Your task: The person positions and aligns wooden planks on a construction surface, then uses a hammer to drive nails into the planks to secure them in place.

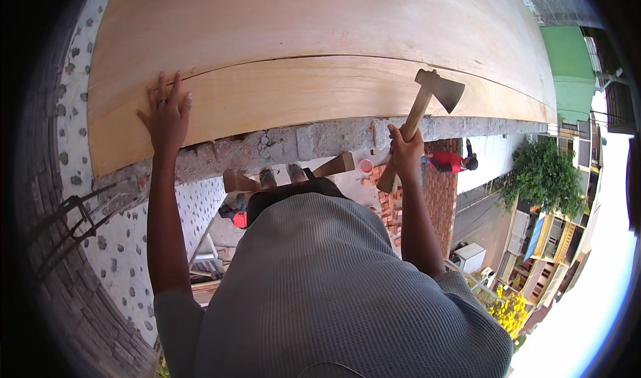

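Note:
My left hand [168,115] lies flat on a narrow plywood strip [267,94], its fingers spread and the fingertips reaching the seam with a larger plywood sheet [287,21] beyond. Wrapped round the wooden handle of a hatchet [417,111] is my right hand [406,152]. The hatchet's dark metal head is up over the right part of the strip, blade edge toward the right; whether it touches the wood I cannot tell. The handle's lower end sticks out below my fist. Along the near side of the strip runs a rough concrete ledge [280,145].
Below the ledge my feet stand near wooden beams [334,165], high above the ground. A person in red [449,161] is down to the right, near bricks and a pink bucket [366,166]. Bent metal rods [80,218] jut out at the left, beside a spotted white wall [120,264].

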Demonstrator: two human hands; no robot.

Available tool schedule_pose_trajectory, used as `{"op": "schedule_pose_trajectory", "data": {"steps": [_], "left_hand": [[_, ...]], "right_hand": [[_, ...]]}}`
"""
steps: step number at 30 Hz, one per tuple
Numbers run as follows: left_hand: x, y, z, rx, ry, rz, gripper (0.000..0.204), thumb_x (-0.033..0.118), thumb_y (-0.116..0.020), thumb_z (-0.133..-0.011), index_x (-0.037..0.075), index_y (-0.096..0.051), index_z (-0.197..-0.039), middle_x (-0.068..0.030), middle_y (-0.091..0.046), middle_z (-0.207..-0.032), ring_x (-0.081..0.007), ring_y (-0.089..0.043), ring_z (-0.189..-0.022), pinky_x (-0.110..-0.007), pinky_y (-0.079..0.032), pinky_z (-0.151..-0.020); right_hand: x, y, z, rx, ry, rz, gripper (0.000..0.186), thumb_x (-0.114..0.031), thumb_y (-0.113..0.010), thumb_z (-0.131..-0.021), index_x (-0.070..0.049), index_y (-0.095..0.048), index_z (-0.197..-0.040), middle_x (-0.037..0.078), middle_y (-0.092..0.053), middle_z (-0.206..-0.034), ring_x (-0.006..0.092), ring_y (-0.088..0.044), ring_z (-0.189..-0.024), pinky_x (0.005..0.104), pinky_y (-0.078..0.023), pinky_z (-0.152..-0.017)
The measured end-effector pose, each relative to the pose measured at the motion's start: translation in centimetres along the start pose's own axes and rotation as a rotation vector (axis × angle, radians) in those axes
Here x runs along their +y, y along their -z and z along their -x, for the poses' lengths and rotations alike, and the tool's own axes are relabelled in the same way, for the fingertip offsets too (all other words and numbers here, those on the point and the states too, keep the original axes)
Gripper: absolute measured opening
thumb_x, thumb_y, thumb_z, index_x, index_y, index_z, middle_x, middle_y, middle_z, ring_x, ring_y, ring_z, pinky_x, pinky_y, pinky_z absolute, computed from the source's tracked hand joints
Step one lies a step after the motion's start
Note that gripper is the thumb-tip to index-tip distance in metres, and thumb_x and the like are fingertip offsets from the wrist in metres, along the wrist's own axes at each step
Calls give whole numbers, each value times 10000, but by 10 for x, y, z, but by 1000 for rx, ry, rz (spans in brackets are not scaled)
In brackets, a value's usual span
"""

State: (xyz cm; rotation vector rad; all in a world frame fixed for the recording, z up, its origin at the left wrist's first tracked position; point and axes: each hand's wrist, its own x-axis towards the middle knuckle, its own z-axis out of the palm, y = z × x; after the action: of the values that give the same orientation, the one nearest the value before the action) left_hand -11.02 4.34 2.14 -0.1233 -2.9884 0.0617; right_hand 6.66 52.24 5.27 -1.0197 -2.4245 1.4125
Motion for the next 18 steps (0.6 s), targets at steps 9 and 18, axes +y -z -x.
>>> {"op": "schedule_pose_trajectory", "data": {"steps": [9,18], "left_hand": [[78,33,16,-101,-383,237,693,468,-596,-952,272,-358,-1572,-26,-239,-1674,-301,-170,-1551,-685,-43,-1193],[77,32,14,-117,-383,223,723,471,-618,-931,280,-350,-1575,-12,-239,-1675,-305,-178,-1550,-710,-67,-1175]], "right_hand": [[-6,-26,-27,142,-159,-164,363,-308,-787,-909,-65,-520,-874,-10,-526,-625,75,-505,-481,253,-421,-430],[16,42,-26,530,-121,-342,257,-252,-677,-994,-62,-527,-907,-18,-479,-621,70,-441,-471,247,-374,-423]]}}
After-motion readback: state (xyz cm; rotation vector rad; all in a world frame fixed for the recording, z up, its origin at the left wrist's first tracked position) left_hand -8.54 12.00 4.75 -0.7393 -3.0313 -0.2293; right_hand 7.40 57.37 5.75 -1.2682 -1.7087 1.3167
